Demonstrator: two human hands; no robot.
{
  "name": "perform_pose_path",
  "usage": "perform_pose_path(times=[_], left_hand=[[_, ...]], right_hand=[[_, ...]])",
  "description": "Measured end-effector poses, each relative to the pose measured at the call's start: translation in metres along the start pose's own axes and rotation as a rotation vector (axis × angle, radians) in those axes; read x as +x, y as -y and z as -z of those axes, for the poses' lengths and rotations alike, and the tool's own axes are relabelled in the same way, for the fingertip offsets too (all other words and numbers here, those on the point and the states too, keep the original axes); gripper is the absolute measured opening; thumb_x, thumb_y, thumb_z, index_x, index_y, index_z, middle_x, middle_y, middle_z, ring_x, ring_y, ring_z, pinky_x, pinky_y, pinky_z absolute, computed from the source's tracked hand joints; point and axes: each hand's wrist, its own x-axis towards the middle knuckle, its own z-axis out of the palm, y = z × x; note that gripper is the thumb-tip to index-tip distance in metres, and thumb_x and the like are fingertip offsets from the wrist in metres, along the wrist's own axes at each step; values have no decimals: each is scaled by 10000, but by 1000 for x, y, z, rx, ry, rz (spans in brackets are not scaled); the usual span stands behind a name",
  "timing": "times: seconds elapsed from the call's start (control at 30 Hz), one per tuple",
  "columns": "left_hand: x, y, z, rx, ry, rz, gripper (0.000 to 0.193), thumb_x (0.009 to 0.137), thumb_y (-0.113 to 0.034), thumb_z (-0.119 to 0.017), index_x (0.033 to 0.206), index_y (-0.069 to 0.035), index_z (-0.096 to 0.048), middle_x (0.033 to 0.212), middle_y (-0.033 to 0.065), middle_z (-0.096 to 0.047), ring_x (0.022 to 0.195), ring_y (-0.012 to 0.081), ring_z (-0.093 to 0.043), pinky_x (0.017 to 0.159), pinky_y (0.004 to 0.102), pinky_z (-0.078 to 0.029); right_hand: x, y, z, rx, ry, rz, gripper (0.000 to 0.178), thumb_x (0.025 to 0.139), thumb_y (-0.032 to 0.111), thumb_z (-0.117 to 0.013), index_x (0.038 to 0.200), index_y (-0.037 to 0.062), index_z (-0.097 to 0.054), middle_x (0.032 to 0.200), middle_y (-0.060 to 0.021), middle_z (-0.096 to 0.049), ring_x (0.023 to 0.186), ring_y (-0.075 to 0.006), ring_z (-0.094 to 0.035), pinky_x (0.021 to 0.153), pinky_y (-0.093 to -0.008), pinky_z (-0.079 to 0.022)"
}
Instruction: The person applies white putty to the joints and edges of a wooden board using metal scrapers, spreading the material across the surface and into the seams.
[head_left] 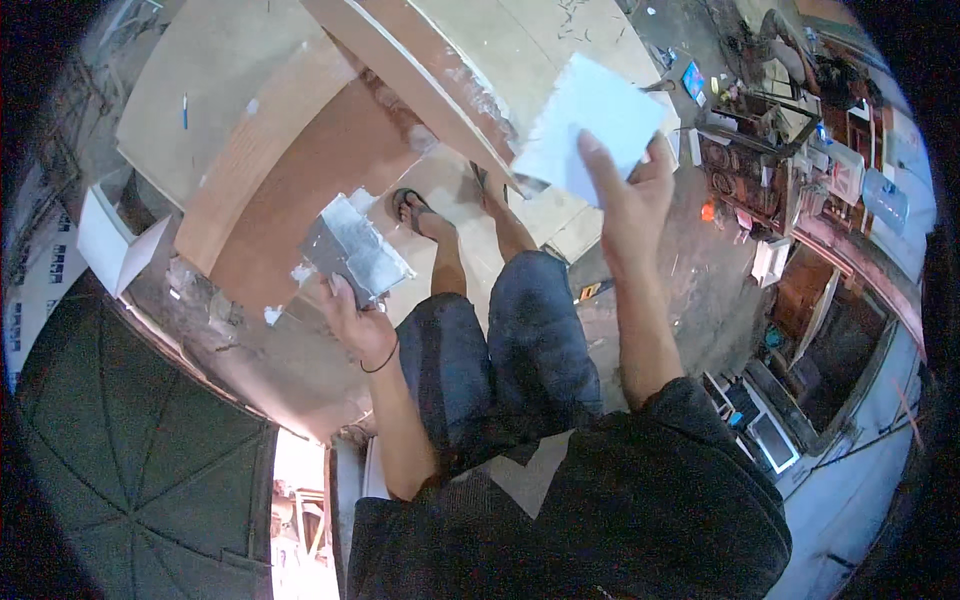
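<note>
My left hand (362, 332) is closed on the near edge of a flat grey plate (352, 245), its upper side smeared with a white paste-like layer. The thumb rests on top; the other fingers are mostly hidden beneath. Higher and to the right, my right hand (638, 205) grips a pale, roughly square sheet (592, 110) by its lower right side, thumb across its face. Its left edge looks ragged and whitish. Below and between the hands lies a brown wooden panel (300, 215), with white patches near the plate. The two held pieces are well apart.
A long board (430, 85) stands on edge ahead, white-smeared along its side. Another board (250, 150) curves at the left, beside a pale sheet with a blue pen (185, 112). A dark umbrella (130, 440) fills the lower left. Cluttered shelving (745, 185) stands right.
</note>
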Motion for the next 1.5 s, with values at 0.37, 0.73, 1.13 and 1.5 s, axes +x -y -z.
perform_pose_path(times=[0.37,0.73,1.13,1.5], left_hand=[[6,-82,-49,593,236,-656,285,900,-108,-453,1148,26,-490,1209,185,-460,1083,268,-478,798,325,-456],[-56,-262,-118,-153,718,-331,332,891,-138,-485,1140,50,-370,1031,115,-518,894,125,-507,784,256,-409],[-144,-290,-142,-310,859,-430,321,889,-87,-481,1164,6,-344,938,126,-593,822,132,-565,669,244,-461],[-220,-302,-146,-515,1024,-329,278,892,-129,-476,1127,-24,-373,826,85,-569,510,116,-519,421,215,-402]], right_hand=[[-29,5,76,238,-301,-112,356,792,-6,-604,1123,-13,-472,1051,-89,-564,908,-164,-577,740,-266,-486],[-99,109,126,251,-34,185,158,821,57,-594,948,13,-513,846,-47,-582,764,-89,-545,676,-234,-459],[-158,92,201,305,-125,346,227,776,39,-639,932,23,-474,813,-54,-583,760,-92,-546,683,-236,-447],[-229,83,227,652,-331,352,316,780,1,-627,998,28,-399,850,-115,-613,754,-126,-594,683,-276,-486]])
